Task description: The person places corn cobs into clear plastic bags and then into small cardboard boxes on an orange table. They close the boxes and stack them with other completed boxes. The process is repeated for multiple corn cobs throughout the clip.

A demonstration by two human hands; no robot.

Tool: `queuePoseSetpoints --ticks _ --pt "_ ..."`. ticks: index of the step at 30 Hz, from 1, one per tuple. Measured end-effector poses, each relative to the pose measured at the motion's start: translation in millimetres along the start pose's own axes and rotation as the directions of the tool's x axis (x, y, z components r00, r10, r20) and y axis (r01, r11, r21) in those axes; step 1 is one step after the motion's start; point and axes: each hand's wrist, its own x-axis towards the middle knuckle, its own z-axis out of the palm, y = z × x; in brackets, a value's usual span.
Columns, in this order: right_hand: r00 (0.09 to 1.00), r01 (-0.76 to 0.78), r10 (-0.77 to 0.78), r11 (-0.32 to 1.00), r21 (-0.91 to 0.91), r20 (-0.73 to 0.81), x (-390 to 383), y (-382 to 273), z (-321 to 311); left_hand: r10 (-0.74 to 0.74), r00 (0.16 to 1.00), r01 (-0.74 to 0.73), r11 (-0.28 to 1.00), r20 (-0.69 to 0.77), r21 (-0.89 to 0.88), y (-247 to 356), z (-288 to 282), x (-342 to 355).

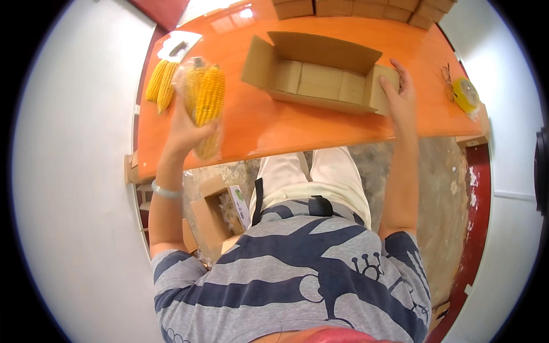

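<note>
My left hand [187, 128] is closed round a clear plastic bag of yellow corn cobs [209, 98], lifted over the left part of the orange table. Right of it, an open cardboard box [320, 77] sits with its flaps up and nothing inside. At the box's right end my right hand [402, 94] grips the end flap [382, 86] between thumb and fingers. More corn cobs [162, 83] lie on the table beyond my left hand, beside a white sheet or bag [178, 44].
The orange table [251, 123] spans the view. Closed cardboard boxes [354, 8] line its far edge. At the right lie a yellow tape roll [466, 95] and eyeglasses [448, 80]. Below the table at left stands an open carton [213, 212] with plastic wrapping.
</note>
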Motion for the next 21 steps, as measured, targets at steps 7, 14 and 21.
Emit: queuePoseSetpoints --ticks 7,14,21 --pt "0.998 -0.059 0.059 0.995 0.082 -0.003 -9 -7 -2 -0.14 0.988 0.152 0.741 -0.07 0.655 -25 -10 50" --pt "0.989 -0.125 0.111 0.98 0.154 0.095 -9 -6 2 -0.13 0.964 0.266 0.463 -0.232 0.845 -63 -14 69" --pt "0.991 -0.103 0.09 0.984 0.145 0.095 15 -3 16 0.055 0.991 0.067 0.58 -0.121 0.812 -49 -40 47"
